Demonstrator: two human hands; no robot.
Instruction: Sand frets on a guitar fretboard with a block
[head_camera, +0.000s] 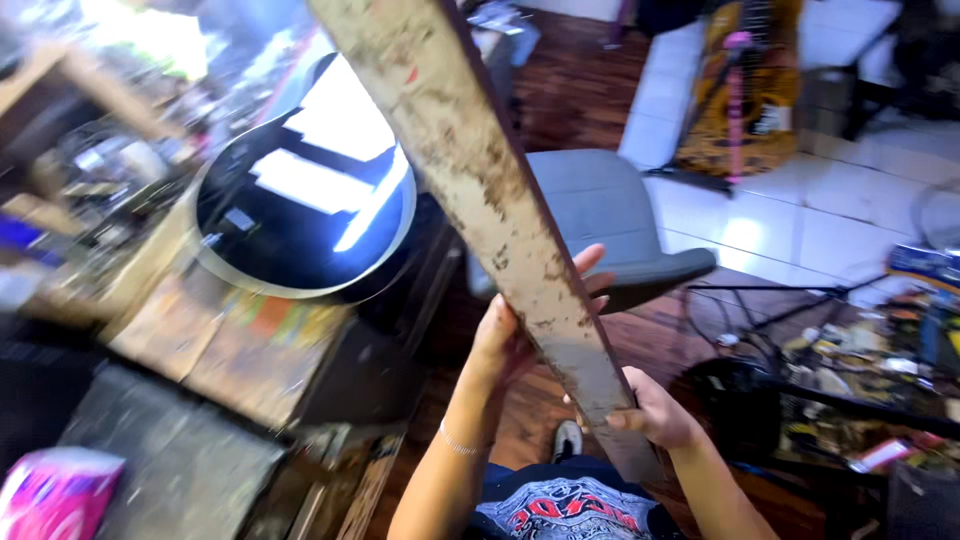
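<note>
Head view: plank (480, 190) between both hands (580, 375).

Bright window glare, motion blur, warped edges
</note>
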